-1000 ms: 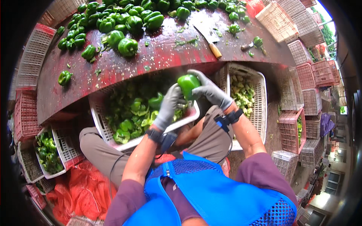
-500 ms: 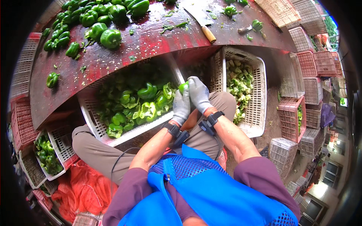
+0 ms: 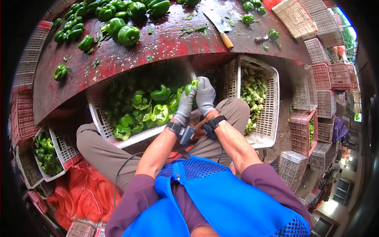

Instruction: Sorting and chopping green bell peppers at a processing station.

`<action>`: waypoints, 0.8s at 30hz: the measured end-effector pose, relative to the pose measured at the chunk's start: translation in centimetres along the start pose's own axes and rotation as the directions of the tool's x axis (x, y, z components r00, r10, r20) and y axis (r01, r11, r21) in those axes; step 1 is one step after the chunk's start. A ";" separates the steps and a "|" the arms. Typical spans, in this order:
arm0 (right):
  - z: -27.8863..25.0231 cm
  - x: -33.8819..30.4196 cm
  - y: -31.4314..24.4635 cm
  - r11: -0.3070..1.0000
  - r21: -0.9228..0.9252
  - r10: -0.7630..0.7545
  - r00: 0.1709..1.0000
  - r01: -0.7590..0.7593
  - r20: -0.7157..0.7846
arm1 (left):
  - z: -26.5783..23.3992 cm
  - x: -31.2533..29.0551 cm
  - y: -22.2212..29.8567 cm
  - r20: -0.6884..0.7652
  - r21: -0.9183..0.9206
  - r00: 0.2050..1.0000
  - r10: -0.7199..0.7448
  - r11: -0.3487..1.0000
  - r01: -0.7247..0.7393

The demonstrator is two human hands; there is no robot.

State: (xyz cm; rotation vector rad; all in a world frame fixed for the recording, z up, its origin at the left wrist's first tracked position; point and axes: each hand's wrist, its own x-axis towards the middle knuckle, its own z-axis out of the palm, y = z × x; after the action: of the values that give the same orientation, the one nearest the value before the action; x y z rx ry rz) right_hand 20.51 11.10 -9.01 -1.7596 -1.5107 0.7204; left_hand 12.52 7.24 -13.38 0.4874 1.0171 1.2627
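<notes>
Just above the frame's centre, beside the white crate's [image 3: 136, 140] right end, a green pepper [image 3: 189, 87] lies between left hand [image 3: 185, 106] and right hand [image 3: 205, 96], fingers of both closed on it, its long axis hidden.

You hold a green pepper [image 3: 189, 88], mostly hidden in your grip; its exposed part is bright and glossy with a paler patch; it is near the white crate [image 3: 142, 138]'s right edge; its wholeness is unclear.
</notes>
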 end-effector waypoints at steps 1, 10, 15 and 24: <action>-0.2 -0.2 0.3 0.993 0.116 -0.009 0.998 0.016 -0.063 | 1.8 -1.8 4.0 -0.001 0.064 1.000 -0.007 0.998 0.007; 0.6 2.6 -5.2 0.186 0.714 0.141 0.738 -0.675 0.660 | -7.4 -3.5 10.2 0.123 -0.537 0.992 -0.007 0.840 0.072; -1.6 0.9 -7.1 0.957 0.279 -0.209 0.846 0.075 0.491 | -7.6 -3.0 10.2 0.056 -0.574 0.998 -0.035 0.816 0.061; -1.1 -4.3 -4.6 0.776 0.003 -0.473 0.579 0.631 0.664 | -6.5 -3.5 5.5 -0.162 -0.251 0.976 -0.142 0.963 0.098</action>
State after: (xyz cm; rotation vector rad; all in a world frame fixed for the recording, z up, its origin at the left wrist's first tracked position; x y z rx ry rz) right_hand 17.89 7.03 -4.81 -1.0619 -2.5600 0.8611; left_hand 4.19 4.08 -11.04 0.1226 1.0093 1.3165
